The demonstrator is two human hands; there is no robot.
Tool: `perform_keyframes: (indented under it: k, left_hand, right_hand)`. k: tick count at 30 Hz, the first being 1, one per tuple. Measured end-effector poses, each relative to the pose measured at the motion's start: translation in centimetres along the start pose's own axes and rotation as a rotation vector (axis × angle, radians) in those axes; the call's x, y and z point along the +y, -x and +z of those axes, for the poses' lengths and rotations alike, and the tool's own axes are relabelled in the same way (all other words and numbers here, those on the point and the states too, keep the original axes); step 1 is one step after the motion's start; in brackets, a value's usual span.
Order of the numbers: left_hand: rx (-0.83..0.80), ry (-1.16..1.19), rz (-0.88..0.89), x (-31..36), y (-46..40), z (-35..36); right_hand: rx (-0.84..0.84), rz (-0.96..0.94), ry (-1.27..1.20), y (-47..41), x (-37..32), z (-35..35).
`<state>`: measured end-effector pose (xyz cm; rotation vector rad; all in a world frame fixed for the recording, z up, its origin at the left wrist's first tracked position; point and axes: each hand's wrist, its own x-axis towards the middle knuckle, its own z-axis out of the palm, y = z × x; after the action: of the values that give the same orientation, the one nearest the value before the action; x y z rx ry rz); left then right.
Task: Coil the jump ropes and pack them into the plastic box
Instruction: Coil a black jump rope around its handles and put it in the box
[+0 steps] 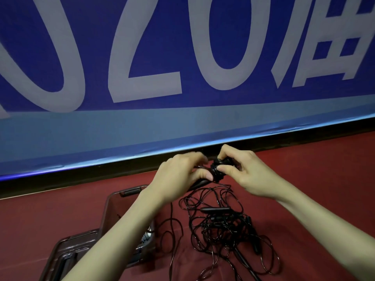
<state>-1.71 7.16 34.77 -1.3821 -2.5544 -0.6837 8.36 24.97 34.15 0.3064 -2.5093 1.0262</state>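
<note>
Gripping coiled rope [218, 169] w/ left hand [182, 175] & right hand [243, 169]

- A sports hall or event venue, by the look of it.
- A dark red, smooth floor [324, 179] fills the lower frame.
- A large blue banner with huge pale grey characters [182, 57] spans the upper frame.
- A black baseboard strip [81, 179] runs beneath the banner.

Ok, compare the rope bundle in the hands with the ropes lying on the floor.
The coiled bundle is wound tight and compact; the loose ropes sprawl in tangled open loops. The bundle is held up between the left hand and right hand; the loose ropes rest on the red floor. Both are thin black cord.
</note>
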Motion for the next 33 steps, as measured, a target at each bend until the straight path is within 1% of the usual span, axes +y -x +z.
perform_keyframes:
  k: [2,3,6,8,11,12,15,16,17,20,22,25,28,33]
  left_hand:
    - [-0.124,0.106,-0.016,-0.5,0.3,0.5]
    - [-0.149,0.200,-0.003,-0.6,0.4,0.7]
    - [-0.158,0.477,-0.010,0.0,0.8,0.5]
    - [-0.154,0.580,-0.043,0.6,1.0,0.2]
    - [-0.113,0.620,-0.086,1.2,1.0,0.2]
    - [-0.100,0.607,-0.085,1.4,1.0,0.3]
    - [-0.082,0.535,-0.041,1.6,0.9,0.3]
    - [-0.086,0.494,-0.024,1.6,0.9,0.2]
    - [-0.094,0.443,-0.008,1.5,0.8,0.2]
    - [-0.091,0.329,0.042,1.3,0.8,0.5]
    - [-0.100,0.336,0.057,1.5,0.8,0.3]
    - [-0.158,0.507,0.020,1.8,0.8,-0.2]
    - [-0.203,0.753,-0.060,1.8,0.9,-0.4]
    - [-0.311,1.004,-0.111,1.0,0.3,-0.2]
  right_hand:
    - [-0.038,-0.025,0.014,0.3,-0.2,-0.1]
    - [-0.045,-0.031,0.007,0.3,-0.2,0.0]
    - [-0.001,-0.002,-0.154,0.4,-0.3,0.1]
    - [0.051,0.007,-0.266,0.1,-0.4,0.1]
    - [0.115,0.071,-0.392,-0.5,-0.2,0.0]
    - [0.118,0.091,-0.380,-0.7,-0.2,-0.1]
    - [0.090,0.131,-0.176,-0.9,0.4,-0.1]
    - [0.061,0.153,-0.150,-0.8,0.7,-0.1]
    - [0.033,0.180,-0.165,-0.7,0.9,0.1]
    - [0.011,0.244,-0.342,-0.2,1.4,0.8]
    - [0.041,0.224,-0.324,0.1,1.2,1.1]
    - [0.115,0.124,-0.212,0.4,0.6,1.3]
    - [0.161,0.080,-0.215,0.2,0.2,1.5]
    - [0.199,0.043,-0.248,0.0,-0.3,1.9]
